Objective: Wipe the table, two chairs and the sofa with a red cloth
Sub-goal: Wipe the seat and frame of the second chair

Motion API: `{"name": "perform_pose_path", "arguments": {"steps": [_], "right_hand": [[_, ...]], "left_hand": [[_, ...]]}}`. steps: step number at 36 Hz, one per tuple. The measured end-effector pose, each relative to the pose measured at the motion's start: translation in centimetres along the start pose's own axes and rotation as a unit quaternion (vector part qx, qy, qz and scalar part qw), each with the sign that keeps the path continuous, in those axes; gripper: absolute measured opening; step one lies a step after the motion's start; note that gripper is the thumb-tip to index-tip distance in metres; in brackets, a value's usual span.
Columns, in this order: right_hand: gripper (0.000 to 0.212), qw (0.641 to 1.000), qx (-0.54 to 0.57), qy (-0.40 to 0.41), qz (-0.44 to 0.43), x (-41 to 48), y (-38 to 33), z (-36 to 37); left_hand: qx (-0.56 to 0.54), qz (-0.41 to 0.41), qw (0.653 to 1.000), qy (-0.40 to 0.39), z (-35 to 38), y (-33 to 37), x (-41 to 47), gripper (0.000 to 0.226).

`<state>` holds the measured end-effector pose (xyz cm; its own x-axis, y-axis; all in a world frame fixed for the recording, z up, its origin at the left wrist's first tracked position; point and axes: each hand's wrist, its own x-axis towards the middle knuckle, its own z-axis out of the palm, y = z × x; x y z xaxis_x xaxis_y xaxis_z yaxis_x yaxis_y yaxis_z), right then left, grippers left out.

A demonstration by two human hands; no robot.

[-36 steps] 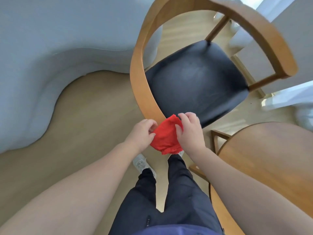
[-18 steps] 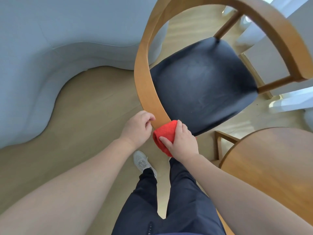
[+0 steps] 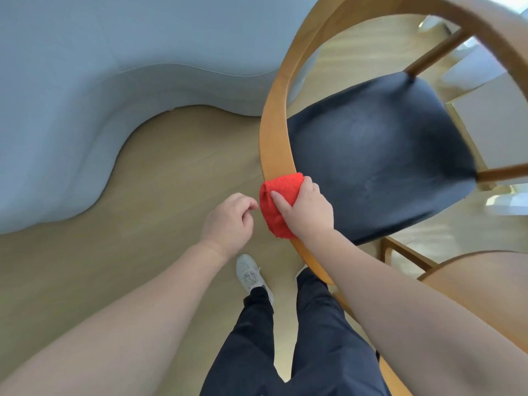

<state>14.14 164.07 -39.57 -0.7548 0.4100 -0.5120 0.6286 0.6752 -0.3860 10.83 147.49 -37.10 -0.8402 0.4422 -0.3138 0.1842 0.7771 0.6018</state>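
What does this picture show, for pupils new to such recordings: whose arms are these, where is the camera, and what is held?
No machine here: a person wears a camera on the head, looking down, so you see their own arms, legs and a shoe. The right hand grips a red cloth wrapped over the curved wooden rail of the chair, above its black seat. The left hand hangs beside it, loosely curled, holding nothing. A pale sofa lies at the left, a wooden table at the lower right.
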Motion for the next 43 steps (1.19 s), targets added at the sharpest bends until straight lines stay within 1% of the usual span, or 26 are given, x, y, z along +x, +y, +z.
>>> {"name": "perform_pose_path", "arguments": {"steps": [7,25,36,40,43], "right_hand": [[0.075,1.000,0.024,0.000,0.018,2.9,-2.3,-0.6],[0.069,0.997,0.067,0.005,0.046,8.1,-5.8,-1.8],[0.067,0.992,0.110,0.022,0.049,11.0,-7.4,-2.6],[0.067,0.989,0.135,0.036,0.050,12.8,-8.5,-3.2],[0.065,0.984,0.160,0.040,0.062,14.5,-9.3,-3.8]], "left_hand": [[-0.004,-0.020,1.000,0.007,-0.3,-0.8,0.7,0.033],[0.013,-0.021,0.999,0.024,-0.7,-0.1,3.5,0.031],[0.022,-0.044,0.998,0.046,-1.4,0.0,5.3,0.032],[0.026,-0.058,0.997,0.053,-1.3,0.0,5.4,0.026],[0.024,-0.074,0.996,0.052,-0.9,0.4,5.5,0.027]]}}
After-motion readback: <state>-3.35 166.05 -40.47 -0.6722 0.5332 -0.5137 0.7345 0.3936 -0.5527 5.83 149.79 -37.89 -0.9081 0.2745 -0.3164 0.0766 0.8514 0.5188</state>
